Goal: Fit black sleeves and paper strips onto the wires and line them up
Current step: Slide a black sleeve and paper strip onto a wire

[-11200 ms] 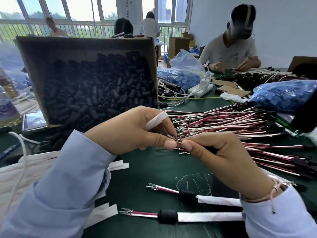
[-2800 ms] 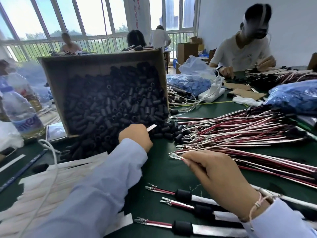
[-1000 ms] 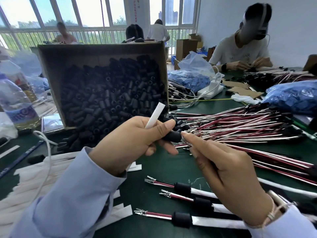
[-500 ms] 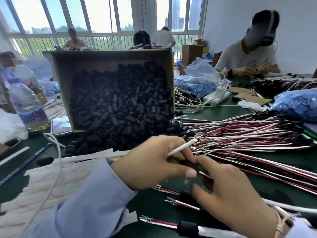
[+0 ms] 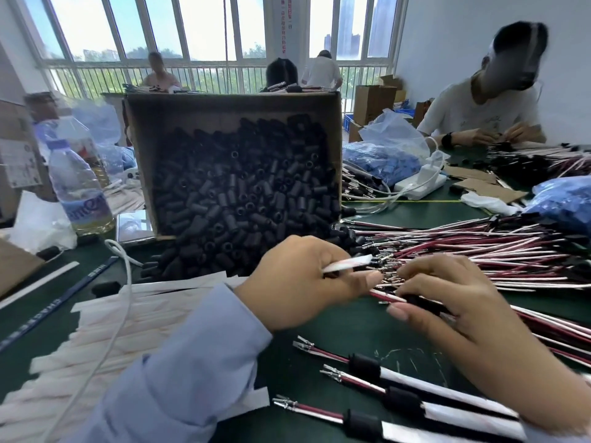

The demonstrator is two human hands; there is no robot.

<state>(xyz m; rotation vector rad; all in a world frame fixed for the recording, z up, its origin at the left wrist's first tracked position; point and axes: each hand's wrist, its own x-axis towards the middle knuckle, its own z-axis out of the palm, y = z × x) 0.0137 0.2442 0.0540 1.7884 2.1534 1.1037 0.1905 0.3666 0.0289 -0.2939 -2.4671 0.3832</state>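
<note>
Inspecting a dark green surface point(image 5: 348, 327) in a bright room, with tall barred windows point(image 5: 192, 36) along the far wall and a white wall to the right. Seated across the surface: a person in a white shirt point(image 5: 473, 113), both hands busy; other people point(image 5: 160, 73) back by the windows.

Propped at centre back: an open cardboard box point(image 5: 236, 105), tilted toward the camera, full of black sleeves point(image 5: 243, 193) that spill over its near lip onto the surface. Right of the box: a loose heap of wires point(image 5: 479, 247), red and white, fanned toward the right edge, metal terminals pointing left. Behind that: blue-filled plastic bags point(image 5: 380, 161) and a white charger block point(image 5: 422, 182). Left of the box: a water bottle point(image 5: 80, 187), upright. Near left: a stack of strips point(image 5: 134, 327), overlapped, reaching toward the near edge, with a white cable point(image 5: 123, 292) trailing over it.

Hands close together at centre, fingertips almost meeting. Pinched in the left hand point(image 5: 297, 282): one paper strip point(image 5: 348, 263), thumb tip at the wire's end. Curled in the right hand point(image 5: 463, 308): one wire point(image 5: 383, 295), with a single sleeve point(image 5: 422, 303) on it under the fingers, just in front of the heap.

Near right: three finished wires point(image 5: 367, 367), side by side, roughly parallel, each sleeved and papered, terminals to the left. Open green only in a small patch below the hands, between the stack and the finished wires; hemmed in on all other sides
</note>
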